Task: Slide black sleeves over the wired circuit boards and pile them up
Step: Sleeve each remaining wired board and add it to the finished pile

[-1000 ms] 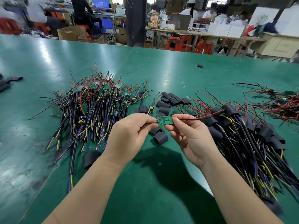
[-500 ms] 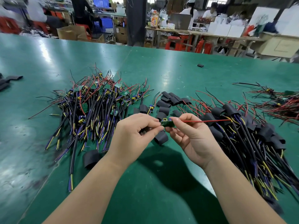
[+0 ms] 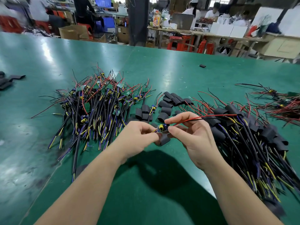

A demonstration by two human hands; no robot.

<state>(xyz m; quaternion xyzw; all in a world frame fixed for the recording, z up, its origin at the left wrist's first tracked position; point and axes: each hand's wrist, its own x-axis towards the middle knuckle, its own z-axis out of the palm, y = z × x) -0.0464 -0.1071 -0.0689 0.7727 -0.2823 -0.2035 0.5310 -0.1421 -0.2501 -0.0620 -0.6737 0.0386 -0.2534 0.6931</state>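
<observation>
1. Between both hands, over the green table [image 3: 162, 184], the left hand [image 3: 138, 137] pinches one end of a wired circuit board [image 3: 162, 128] and the right hand [image 3: 191, 135] pinches the other
2. Its red and black leads [image 3: 211, 116] trail right over the sleeved pile [image 3: 251, 135] and could snag there; tall parts may catch a sleeve's mouth
3. Board is small and bare, yellow and blue parts up; a black sleeve [image 3: 164, 140] just below it is possibly lying loose, not held

Circuit board [image 3: 162, 127] at centre mostly hidden by pinching fingertips [image 3: 173, 131], sleeved pile [image 3: 263, 143] at four o'clock cut by the right edge, black sleeves [image 3: 7, 82] at nine o'clock cut off left, workshop [image 3: 178, 21] at twelve o'clock blurred
</observation>
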